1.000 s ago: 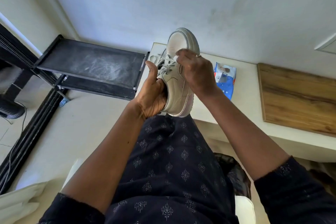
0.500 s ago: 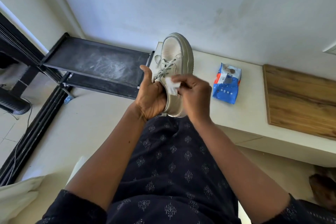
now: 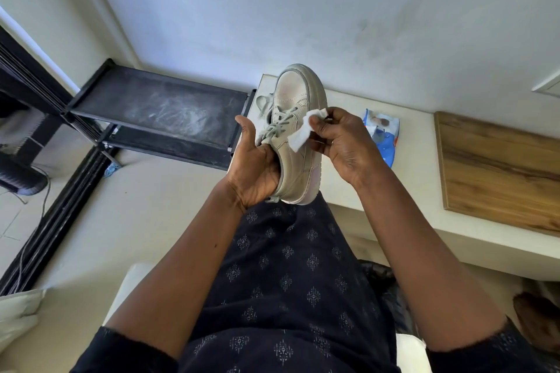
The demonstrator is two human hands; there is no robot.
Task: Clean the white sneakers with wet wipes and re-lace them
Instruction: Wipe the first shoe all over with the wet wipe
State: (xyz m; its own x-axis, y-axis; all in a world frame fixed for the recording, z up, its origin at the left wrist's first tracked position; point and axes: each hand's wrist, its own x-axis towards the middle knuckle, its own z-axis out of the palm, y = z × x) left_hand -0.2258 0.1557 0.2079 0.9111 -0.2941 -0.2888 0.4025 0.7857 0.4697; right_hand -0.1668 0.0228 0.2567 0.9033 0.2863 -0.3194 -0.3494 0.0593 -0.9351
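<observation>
A white sneaker (image 3: 295,100) with grey laces is held up over my lap, toe pointing away. My left hand (image 3: 254,169) grips it at the heel and collar, thumb up along its left side. My right hand (image 3: 342,142) pinches a white wet wipe (image 3: 306,130) that lies against the sneaker's right side, just right of the laces. A blue pack of wet wipes (image 3: 383,136) lies on the white bench behind my right hand.
The white bench (image 3: 424,179) runs along the wall, with a wooden board (image 3: 497,163) on its right part. A black shoe rack (image 3: 157,112) stands to the left. A dark cable trails on the floor at far left.
My right hand has moved from the laces and tongue to the sneaker's right side, and the wipe now shows unfolded between its fingers. The sneaker has stayed in my left hand.
</observation>
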